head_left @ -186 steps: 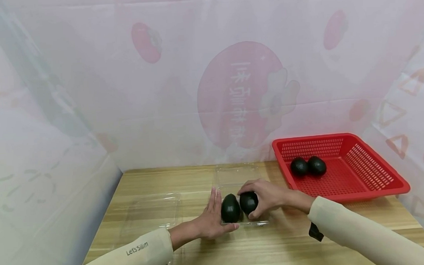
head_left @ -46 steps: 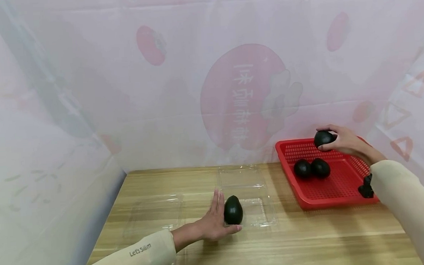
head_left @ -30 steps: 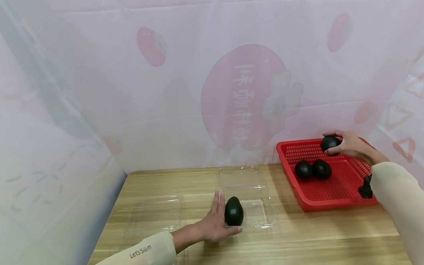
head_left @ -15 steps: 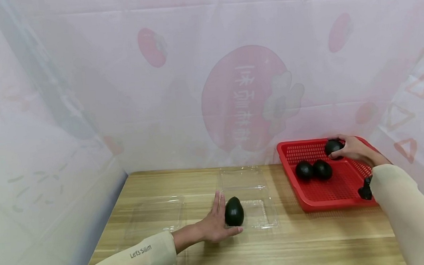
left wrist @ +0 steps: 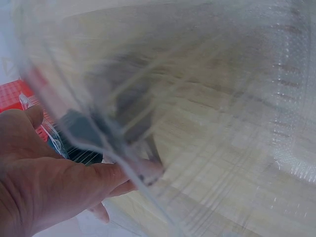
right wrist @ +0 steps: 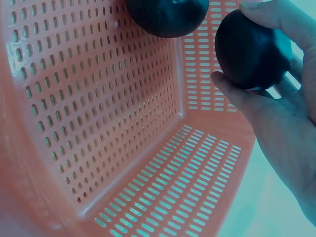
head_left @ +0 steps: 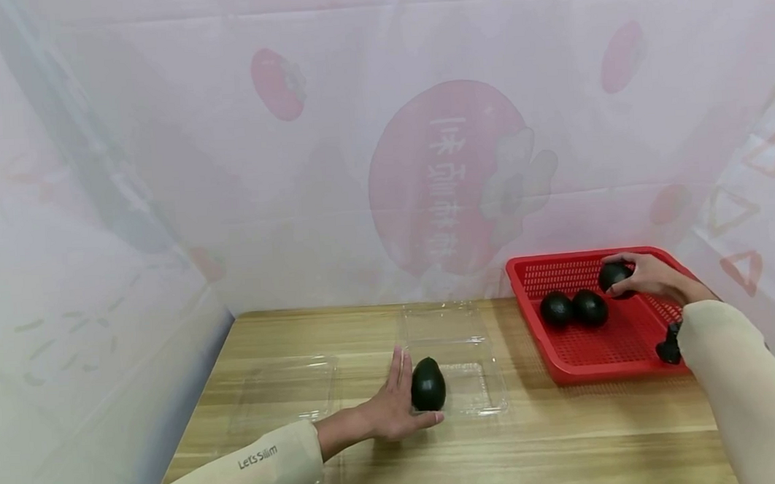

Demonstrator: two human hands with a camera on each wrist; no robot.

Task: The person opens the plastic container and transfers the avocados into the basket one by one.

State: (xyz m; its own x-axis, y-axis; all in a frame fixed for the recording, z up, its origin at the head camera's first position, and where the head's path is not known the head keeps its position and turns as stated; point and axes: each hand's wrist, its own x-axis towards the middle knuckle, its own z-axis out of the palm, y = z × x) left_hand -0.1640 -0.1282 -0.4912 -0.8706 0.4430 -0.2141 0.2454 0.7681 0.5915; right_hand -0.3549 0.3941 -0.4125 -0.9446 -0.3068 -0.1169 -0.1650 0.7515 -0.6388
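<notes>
My right hand (head_left: pixel 652 278) grips a dark avocado (head_left: pixel 616 280) inside the back part of a red plastic basket (head_left: pixel 614 373). Close up in the right wrist view, fingers and thumb curl round that avocado (right wrist: pixel 254 49). Two more dark avocados (head_left: pixel 574 309) lie side by side on the basket floor, left of the held one. At mid-table, a dark green avocado (head_left: pixel 428 384) sits in the left part of an unlidded clear plastic clamshell box (head_left: pixel 493 382). My left hand (head_left: pixel 391 410) rests at the box's left side with fingers extended, its thumb along the front edge.
Another clear plastic box (head_left: pixel 290 390) lies left of my left hand, partly behind my sleeve. The wooden table (head_left: pixel 504 455) ends at a printed curtain (head_left: pixel 294 225) at the back. The basket stands at the table's right side.
My right hand has carried an avocado from the clamshell box's right part over to the basket and lowered it inside. The left hand has stayed beside the box.
</notes>
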